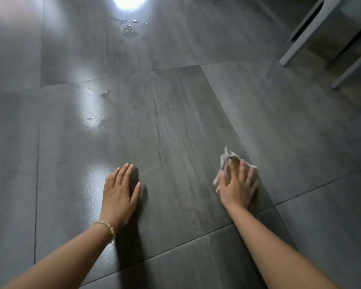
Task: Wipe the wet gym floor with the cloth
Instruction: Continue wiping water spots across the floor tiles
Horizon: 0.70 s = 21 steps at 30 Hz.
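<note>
Pale cloth [223, 160] under right hand [237, 187]; left hand [119, 191] flat.

Most of the cloth [224, 162] under the blurred right hand [238, 184]; grey furniture [304, 36] partly off the upper-right edge.

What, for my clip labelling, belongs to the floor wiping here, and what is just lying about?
Job: cloth; right hand pressing it; left hand flat on the floor; water drops ahead.
Lying about: grey furniture legs at top right; bead bracelet.
</note>
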### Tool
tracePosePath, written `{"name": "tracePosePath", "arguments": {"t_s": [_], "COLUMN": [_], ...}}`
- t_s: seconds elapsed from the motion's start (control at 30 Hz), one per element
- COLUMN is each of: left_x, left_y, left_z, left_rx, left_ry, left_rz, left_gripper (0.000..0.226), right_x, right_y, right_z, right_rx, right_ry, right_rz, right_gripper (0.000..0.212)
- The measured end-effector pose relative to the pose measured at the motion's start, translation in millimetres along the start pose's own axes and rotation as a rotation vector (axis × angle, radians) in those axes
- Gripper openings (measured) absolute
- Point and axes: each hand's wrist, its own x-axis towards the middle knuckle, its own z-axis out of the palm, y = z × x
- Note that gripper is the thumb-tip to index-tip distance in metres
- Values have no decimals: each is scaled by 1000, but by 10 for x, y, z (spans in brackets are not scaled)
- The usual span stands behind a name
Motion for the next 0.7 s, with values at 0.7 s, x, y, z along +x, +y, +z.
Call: {"name": "tracePosePath", "arguments": {"t_s": [0.7], "left_x": [-77], "left_y": [-376], "left_z": [-74], "left_rx": [21], "left_ry": [47], "left_rz": [-135], "left_gripper": [73], "right_x": [295], "right_y": [-8], "right_z": [-127], "right_rx": [79], "right_ry": [-46], "right_rz": [314], "right_gripper": [49]}}
